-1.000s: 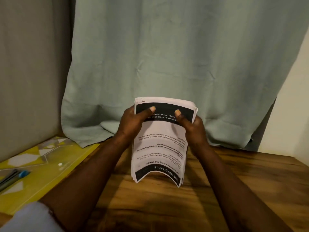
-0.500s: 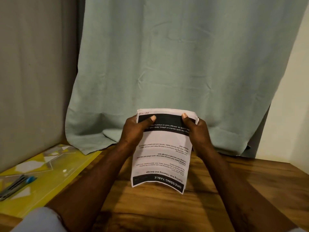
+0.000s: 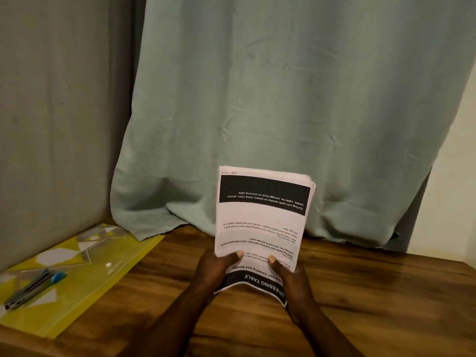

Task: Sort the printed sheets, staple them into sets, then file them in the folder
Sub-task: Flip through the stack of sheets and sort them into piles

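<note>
Left hand [image 3: 212,270] and right hand [image 3: 292,278]: we see both gripping the stack of printed sheets [image 3: 260,222] at its lower end, thumbs pressed on the front page (text upside down). We log the stack upright over the table [image 3: 373,300] middle, the yellow folder [image 3: 108,269] at the left edge, and a blue-grey tool [image 3: 33,288] on it.
</note>
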